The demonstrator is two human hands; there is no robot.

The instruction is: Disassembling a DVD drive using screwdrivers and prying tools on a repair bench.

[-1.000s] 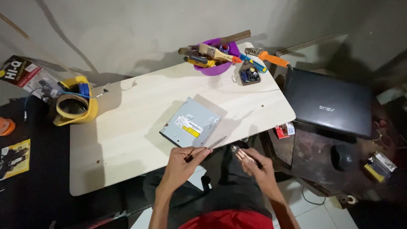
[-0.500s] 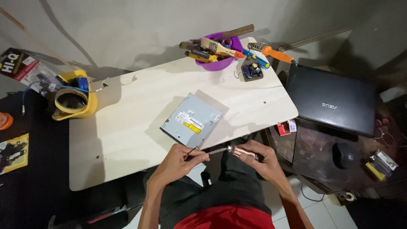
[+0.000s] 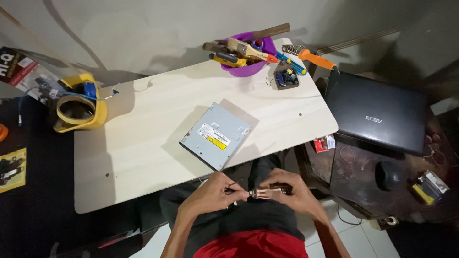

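My left hand (image 3: 210, 193) and my right hand (image 3: 289, 191) meet over my lap, just below the table's front edge. Between them they hold a screwdriver (image 3: 260, 192): the right hand grips its dark handle, and the left hand's fingertips pinch the thin metal shaft near the tip. A grey metal optical drive (image 3: 216, 135) with a white and yellow label lies flat on the pale wooden table (image 3: 143, 124), just beyond my hands.
A purple bowl (image 3: 246, 67) of brushes and tools, an orange-handled tool (image 3: 313, 58) and a small electronic part (image 3: 286, 76) sit at the table's far edge. A yellow tape roll (image 3: 79, 107) lies left. A shut black laptop (image 3: 377, 114) and a mouse (image 3: 387, 176) rest on a dark stand right.
My hands have drawn together and dropped lower over my lap. The left hand has come to pinch the screwdriver's shaft. The drive has not moved.
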